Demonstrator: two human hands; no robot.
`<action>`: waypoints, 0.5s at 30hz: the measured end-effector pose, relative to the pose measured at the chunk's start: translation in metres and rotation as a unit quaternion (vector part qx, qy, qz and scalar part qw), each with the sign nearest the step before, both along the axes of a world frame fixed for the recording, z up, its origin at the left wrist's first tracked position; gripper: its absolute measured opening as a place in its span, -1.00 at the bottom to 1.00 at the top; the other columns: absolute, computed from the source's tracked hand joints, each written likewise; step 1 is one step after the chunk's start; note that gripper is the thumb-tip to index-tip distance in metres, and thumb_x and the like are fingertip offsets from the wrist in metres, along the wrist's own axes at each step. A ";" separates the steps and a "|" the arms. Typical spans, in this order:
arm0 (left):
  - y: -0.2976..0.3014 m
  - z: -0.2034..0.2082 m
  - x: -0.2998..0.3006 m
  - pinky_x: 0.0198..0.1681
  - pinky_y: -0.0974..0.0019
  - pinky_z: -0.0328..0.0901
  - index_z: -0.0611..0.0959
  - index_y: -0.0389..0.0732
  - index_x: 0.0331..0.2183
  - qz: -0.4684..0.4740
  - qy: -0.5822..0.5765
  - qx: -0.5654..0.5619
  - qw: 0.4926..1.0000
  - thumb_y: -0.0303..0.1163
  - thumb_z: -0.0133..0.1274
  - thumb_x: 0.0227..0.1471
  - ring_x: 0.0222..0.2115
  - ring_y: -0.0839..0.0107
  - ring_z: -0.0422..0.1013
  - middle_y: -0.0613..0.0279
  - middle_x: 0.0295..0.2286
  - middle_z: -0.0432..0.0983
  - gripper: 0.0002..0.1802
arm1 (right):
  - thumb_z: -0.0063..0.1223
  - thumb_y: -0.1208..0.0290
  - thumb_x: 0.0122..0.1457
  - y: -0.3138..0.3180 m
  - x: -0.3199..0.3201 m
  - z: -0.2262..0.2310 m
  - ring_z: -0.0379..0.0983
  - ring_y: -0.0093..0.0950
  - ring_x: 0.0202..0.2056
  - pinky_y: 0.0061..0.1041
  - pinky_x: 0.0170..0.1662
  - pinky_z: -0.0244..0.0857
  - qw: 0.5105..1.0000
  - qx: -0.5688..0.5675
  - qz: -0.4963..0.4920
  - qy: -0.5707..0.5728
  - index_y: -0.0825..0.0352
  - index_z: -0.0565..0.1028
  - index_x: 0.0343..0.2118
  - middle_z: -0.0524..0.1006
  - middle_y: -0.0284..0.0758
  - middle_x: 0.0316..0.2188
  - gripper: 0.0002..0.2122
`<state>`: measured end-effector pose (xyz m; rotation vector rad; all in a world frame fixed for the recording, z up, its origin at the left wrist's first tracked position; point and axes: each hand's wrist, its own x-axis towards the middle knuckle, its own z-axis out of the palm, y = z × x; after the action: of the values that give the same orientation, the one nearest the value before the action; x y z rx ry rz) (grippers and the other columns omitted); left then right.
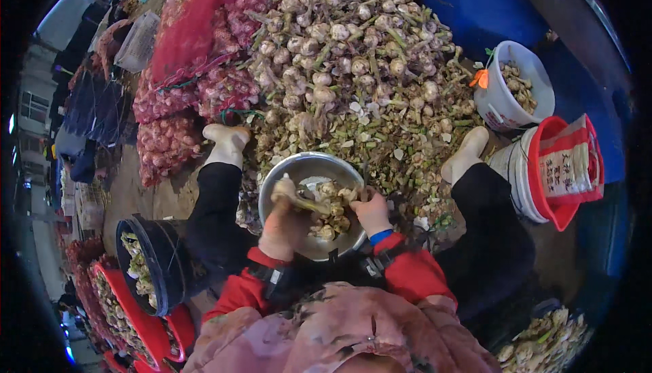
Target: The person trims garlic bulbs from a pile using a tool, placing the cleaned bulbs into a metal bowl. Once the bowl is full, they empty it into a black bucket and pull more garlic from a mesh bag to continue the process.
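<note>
My left hand is closed around a garlic bulb with its stem, held over the left side of a round metal bowl. The stem slants down to the right across the bowl. Garlic pieces lie in the bowl, between my hands. At the bowl's right rim my right hand is closed, fingers pinched together. A slim dark sliver stands up by its fingertips, too small to name. The bowl sits low between my legs.
A big heap of garlic bulbs rises ahead, with trimmed stems and peelings at its foot. Red mesh sacks stand left. A white bucket and a red basin are right; a black bucket stands left.
</note>
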<state>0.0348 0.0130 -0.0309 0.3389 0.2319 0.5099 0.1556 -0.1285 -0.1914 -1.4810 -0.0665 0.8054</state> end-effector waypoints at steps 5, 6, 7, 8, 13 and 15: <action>0.094 -0.059 0.008 -0.10 0.33 0.33 0.45 -0.30 0.02 -0.039 0.407 0.547 0.731 -0.32 0.13 0.02 -0.17 0.37 0.41 0.10 -0.13 0.44 -0.47 | 0.22 0.47 -0.11 0.016 0.012 0.051 0.48 -0.49 -0.36 -0.49 -0.22 0.34 0.995 -0.075 0.021 -0.065 0.39 0.52 -0.26 0.57 -0.31 -0.41 -0.71; 0.104 -0.059 0.040 -0.10 0.32 0.32 0.47 -0.31 0.01 -0.023 0.469 0.430 0.771 -0.30 0.15 -0.01 -0.20 0.39 0.44 0.12 -0.23 0.52 -0.46 | 0.21 0.48 -0.11 0.010 0.012 0.041 0.49 -0.49 -0.36 -0.49 -0.22 0.34 0.995 -0.066 0.004 -0.078 0.38 0.52 -0.26 0.57 -0.32 -0.40 -0.71; 0.125 -0.067 0.062 -0.11 0.29 0.32 0.52 -0.31 -0.05 -0.042 0.527 0.456 0.716 -0.21 0.13 0.00 -0.21 0.33 0.46 0.10 -0.28 0.54 -0.49 | 0.19 0.50 -0.10 0.013 0.007 0.035 0.48 -0.51 -0.36 -0.50 -0.23 0.33 0.994 -0.082 -0.006 -0.074 0.36 0.53 -0.27 0.57 -0.34 -0.40 -0.74; 0.147 -0.082 0.084 -0.12 0.27 0.32 0.57 -0.30 -0.11 -0.062 0.581 0.476 0.657 -0.13 0.11 0.01 -0.21 0.28 0.47 0.07 -0.32 0.57 -0.50 | 0.19 0.50 -0.10 0.017 0.006 0.038 0.48 -0.51 -0.36 -0.50 -0.23 0.33 0.994 -0.081 -0.001 -0.076 0.36 0.53 -0.27 0.57 -0.34 -0.40 -0.74; 0.247 -0.137 0.133 -0.21 0.16 0.35 0.63 -0.36 -0.28 -0.203 0.675 0.588 0.397 0.14 0.15 -0.13 -0.29 0.07 0.52 -0.01 -0.38 0.61 -0.33 | 0.21 0.50 -0.08 0.039 -0.006 0.056 0.46 -0.56 -0.36 -0.52 -0.24 0.32 0.999 -0.035 0.026 -0.009 0.37 0.51 -0.28 0.56 -0.37 -0.41 -0.75; 0.224 -0.146 0.158 -0.25 0.17 0.37 0.64 -0.37 -0.29 -0.209 0.685 0.500 0.486 0.08 0.22 -0.18 -0.32 0.13 0.53 -0.01 -0.37 0.60 -0.36 | 0.22 0.48 -0.06 0.031 0.002 0.048 0.44 -0.59 -0.38 -0.54 -0.26 0.31 0.999 -0.049 0.001 0.005 0.37 0.50 -0.30 0.55 -0.40 -0.43 -0.77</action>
<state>0.1929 0.2368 -0.1769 1.9414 1.4076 -0.3452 0.1579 -0.0976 -0.1432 -1.5690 -0.0208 0.8274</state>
